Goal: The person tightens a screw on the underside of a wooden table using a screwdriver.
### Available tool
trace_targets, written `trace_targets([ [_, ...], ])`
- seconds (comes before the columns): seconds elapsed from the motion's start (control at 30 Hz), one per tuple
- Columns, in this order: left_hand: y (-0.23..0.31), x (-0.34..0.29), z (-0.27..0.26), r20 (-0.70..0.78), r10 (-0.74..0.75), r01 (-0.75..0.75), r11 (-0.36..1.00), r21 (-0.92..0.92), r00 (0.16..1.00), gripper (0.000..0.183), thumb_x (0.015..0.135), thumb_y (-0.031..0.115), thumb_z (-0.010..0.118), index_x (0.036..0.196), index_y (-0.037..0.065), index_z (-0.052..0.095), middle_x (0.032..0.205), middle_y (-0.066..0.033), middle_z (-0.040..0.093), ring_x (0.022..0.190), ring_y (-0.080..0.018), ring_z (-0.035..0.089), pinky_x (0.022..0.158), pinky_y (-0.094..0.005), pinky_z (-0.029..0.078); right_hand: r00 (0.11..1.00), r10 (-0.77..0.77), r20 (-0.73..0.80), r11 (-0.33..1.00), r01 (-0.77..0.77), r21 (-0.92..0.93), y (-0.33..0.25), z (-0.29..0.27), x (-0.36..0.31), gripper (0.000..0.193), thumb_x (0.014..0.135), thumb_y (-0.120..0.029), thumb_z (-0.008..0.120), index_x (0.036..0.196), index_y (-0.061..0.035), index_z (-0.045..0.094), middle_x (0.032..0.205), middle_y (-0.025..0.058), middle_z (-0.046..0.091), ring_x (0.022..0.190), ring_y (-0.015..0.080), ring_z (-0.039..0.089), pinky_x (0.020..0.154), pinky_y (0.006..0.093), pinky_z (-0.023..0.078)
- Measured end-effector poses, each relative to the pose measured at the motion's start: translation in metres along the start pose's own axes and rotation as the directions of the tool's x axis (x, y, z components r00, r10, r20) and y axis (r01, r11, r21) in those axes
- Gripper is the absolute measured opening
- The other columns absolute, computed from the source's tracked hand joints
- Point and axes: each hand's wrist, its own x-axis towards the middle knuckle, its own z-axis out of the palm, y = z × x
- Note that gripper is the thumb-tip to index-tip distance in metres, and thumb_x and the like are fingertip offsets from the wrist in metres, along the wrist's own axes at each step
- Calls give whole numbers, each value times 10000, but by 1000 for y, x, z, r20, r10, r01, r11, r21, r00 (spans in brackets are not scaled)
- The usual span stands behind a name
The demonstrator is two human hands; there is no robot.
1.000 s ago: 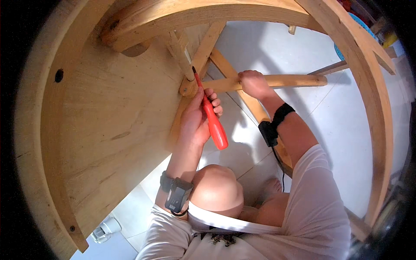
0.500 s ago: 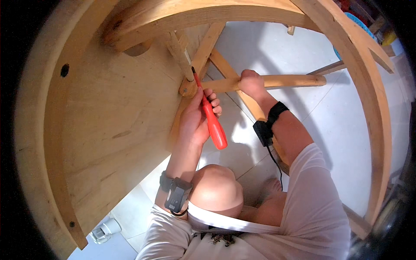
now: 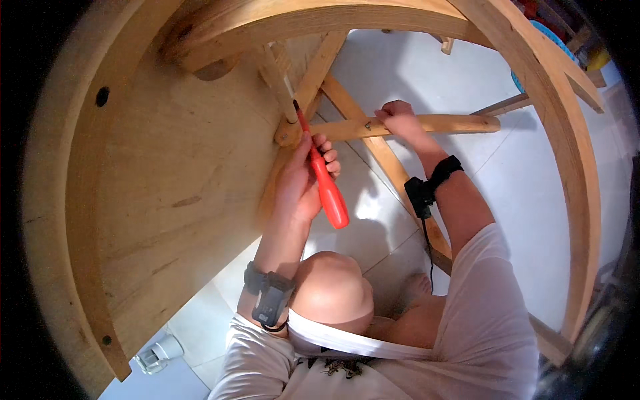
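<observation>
Beside wooden bars [image 3: 460,124], the left hand [image 3: 300,183] clasps a screwdriver [image 3: 330,199], seemingly freeing the curled right hand [image 3: 401,123], contents unclear.

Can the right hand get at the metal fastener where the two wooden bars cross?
Probably yes: the right hand is just beside the metal fastener, and nothing visible stands between them.

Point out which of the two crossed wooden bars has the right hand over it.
The nearly level wooden bar: the right hand is over it. The slanting bar crossing it has no hand over it.
</observation>
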Motion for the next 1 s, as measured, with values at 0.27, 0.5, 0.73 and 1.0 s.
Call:
trace_targets([
  [0.27, 2, 0, 6, -48, 13, -12, 999, 32, 999, 244, 906, 258, 456, 864, 22, 501, 768, -58, 493, 650, -147, 444, 562, -259, 392, 845, -535, -6, 831, 525, -182, -3, 9, -16, 207, 767, -88, 506, 954, -54, 589, 929, 108, 552, 860, 298, 560, 751, 362, 454],
  [0.5, 3, 0, -3, -26, 14, -14, 1000, -2, 1000, 212, 883, 241, 498, 874, 29, 494, 774, -78, 489, 678, -160, 439, 566, -261, 388, 870, -487, 75, 840, 490, -233, -8, 13, -14, 203, 729, -29, 500, 897, -84, 600, 923, 114, 532, 895, 316, 549, 776, 406, 452],
  [0.73, 1, 0, 3, -57, 12, -12, 1000, 11, 998, 238, 899, 258, 470, 860, 24, 493, 756, -59, 483, 652, -150, 441, 552, -257, 384, 891, -451, 57, 836, 444, -322, -12, 15, -14, 188, 747, -67, 479, 874, -71, 618, 930, 143, 554, 901, 331, 552, 776, 419, 451],
  [1.0, 0, -1, 3, -73, 15, -13, 999, 29, 997, 247, 901, 260, 465, 860, 19, 500, 759, -62, 483, 654, -151, 446, 554, -257, 388, 897, -431, 100, 820, 435, -371, -19, 13, -13, 201, 735, -37, 465, 872, -30, 612, 917, 168, 574, 904, 344, 556, 785, 417, 454],
])
